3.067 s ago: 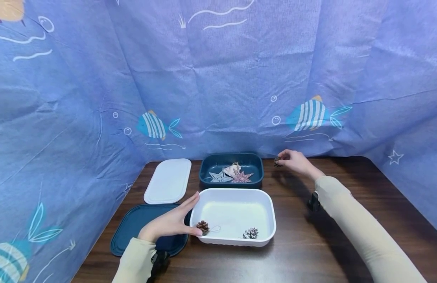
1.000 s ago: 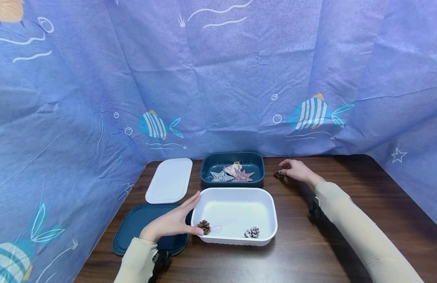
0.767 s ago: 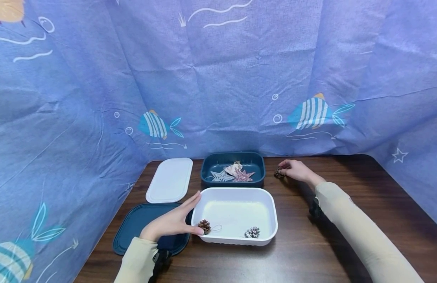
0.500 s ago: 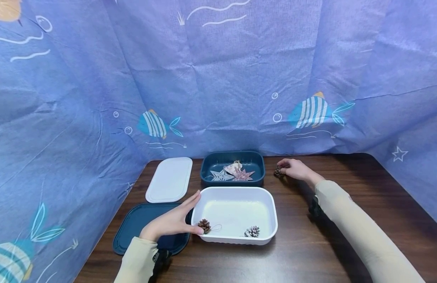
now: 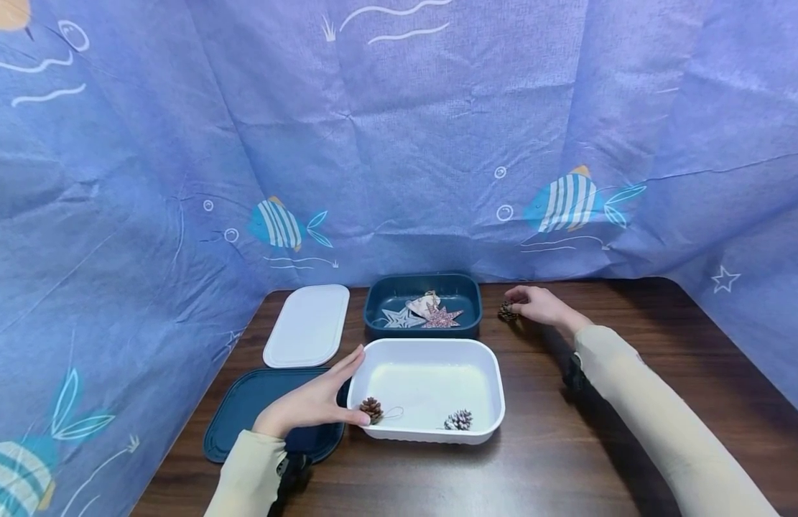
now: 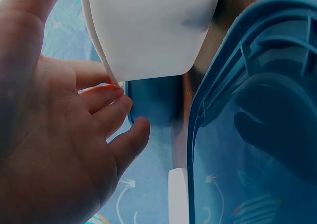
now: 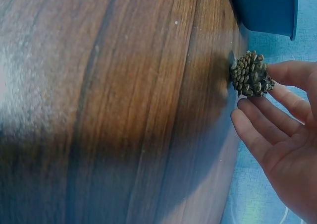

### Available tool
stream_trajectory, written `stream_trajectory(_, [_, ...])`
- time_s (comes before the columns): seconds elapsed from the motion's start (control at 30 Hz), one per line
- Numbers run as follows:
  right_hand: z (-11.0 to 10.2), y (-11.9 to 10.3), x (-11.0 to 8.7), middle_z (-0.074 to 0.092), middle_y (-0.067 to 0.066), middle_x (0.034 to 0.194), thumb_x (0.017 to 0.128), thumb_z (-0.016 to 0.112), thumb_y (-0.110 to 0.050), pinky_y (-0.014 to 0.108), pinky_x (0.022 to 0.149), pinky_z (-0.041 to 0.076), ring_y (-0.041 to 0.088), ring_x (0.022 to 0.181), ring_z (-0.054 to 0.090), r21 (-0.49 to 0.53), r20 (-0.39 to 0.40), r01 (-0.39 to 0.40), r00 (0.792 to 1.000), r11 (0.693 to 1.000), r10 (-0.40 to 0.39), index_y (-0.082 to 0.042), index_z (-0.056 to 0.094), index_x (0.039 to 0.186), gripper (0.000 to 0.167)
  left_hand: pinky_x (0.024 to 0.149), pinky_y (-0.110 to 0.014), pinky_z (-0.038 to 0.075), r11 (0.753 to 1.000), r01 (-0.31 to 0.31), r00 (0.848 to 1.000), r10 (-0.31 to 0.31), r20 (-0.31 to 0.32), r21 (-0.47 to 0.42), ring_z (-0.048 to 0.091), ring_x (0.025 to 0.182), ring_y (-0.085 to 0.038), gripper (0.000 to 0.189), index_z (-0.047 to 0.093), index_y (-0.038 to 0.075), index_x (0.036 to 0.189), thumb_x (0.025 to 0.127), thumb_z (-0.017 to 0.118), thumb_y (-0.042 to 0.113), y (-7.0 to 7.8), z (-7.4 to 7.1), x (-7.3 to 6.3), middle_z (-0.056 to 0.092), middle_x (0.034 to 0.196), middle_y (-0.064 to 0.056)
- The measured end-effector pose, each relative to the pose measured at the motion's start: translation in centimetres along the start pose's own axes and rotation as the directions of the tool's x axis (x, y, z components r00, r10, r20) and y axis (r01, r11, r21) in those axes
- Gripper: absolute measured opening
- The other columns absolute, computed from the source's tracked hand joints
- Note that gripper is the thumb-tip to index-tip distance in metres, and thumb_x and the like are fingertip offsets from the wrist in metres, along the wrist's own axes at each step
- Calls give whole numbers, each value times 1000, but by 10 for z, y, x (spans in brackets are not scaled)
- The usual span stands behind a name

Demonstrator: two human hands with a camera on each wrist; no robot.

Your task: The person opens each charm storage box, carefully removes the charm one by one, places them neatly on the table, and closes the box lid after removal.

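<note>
My right hand [image 5: 534, 303] pinches a brown pine cone [image 7: 250, 75] between thumb and fingertips, close over the table to the right of the dark blue box. In the right wrist view its last two fingers [image 7: 255, 127] are stretched out beneath the cone. At the left end of the white box [image 5: 427, 436], my left hand [image 5: 314, 402] holds the rim, with the thumb at the near corner and the fingers at the far one. Inside that box lie a brown pine cone [image 5: 371, 409] with a thread loop, by the thumb, and a white-tipped pine cone [image 5: 459, 420].
Behind the white box stands the dark blue box [image 5: 421, 333], holding a silver star [image 5: 401, 318], a pink glitter star [image 5: 442, 318] and a pale ornament [image 5: 421, 304]. A white lid [image 5: 308, 324] and a dark blue lid [image 5: 256, 409] lie to the left. A fish-printed curtain [image 5: 424, 143] borders the wooden table [image 5: 567, 459].
Since the earliest frame, my right hand has come down a little with the pine cone, nearer the table, and then stayed almost still. My left hand keeps its place on the white box.
</note>
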State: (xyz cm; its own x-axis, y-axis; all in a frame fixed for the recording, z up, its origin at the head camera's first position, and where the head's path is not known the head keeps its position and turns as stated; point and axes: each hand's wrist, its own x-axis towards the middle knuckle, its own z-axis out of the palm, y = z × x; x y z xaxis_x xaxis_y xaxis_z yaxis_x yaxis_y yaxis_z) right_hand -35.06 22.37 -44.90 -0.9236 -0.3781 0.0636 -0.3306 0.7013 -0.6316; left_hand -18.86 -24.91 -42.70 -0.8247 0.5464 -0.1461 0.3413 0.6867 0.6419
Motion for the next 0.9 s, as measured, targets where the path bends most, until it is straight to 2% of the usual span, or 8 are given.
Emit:
stream_trajectory(0.13, [-3,-1,-1,64,27,125,98,61,-14,52,96,49,41,116,60,-1,0,13,1000,1000,-13,10,59,130,40,117,-54,28,1000,3,1000,-3,-1,-7,13,153,-23,108,13,18,163,84,80,50,0,0,0,3,169,6])
stream_trajectory(0.33, [-9,-3,-1,60,29,130,100,58,-13,55,101,45,42,121,56,21,-1,1,1000,1000,-1,10,57,133,40,117,-54,28,1000,1,1000,-1,1,-6,13,153,-23,109,13,17,163,84,80,49,1,-1,-1,4,169,1])
stream_trajectory(0.53, [-23,-17,-1,60,29,131,102,57,-15,52,97,47,39,119,57,31,-11,-2,1000,1000,3,9,55,134,40,117,-54,29,1000,-3,1000,3,6,-2,12,153,-23,108,12,18,163,85,80,48,1,-1,-2,2,169,6])
stream_trajectory(0.73, [-43,-31,7,61,29,128,102,57,-15,54,99,46,42,119,57,-45,-51,33,998,998,-36,10,55,134,40,117,-54,29,1000,-9,1000,9,8,-6,13,153,-23,109,12,16,163,85,80,48,2,-2,-2,2,169,5])
stream_trajectory(0.9, [-59,-44,15,58,30,133,102,57,-15,55,100,46,43,123,56,-74,-54,23,998,997,-27,8,53,137,42,117,-54,29,1000,-4,1000,4,9,-15,13,153,-23,109,11,16,163,85,79,48,2,-2,-3,3,169,5])
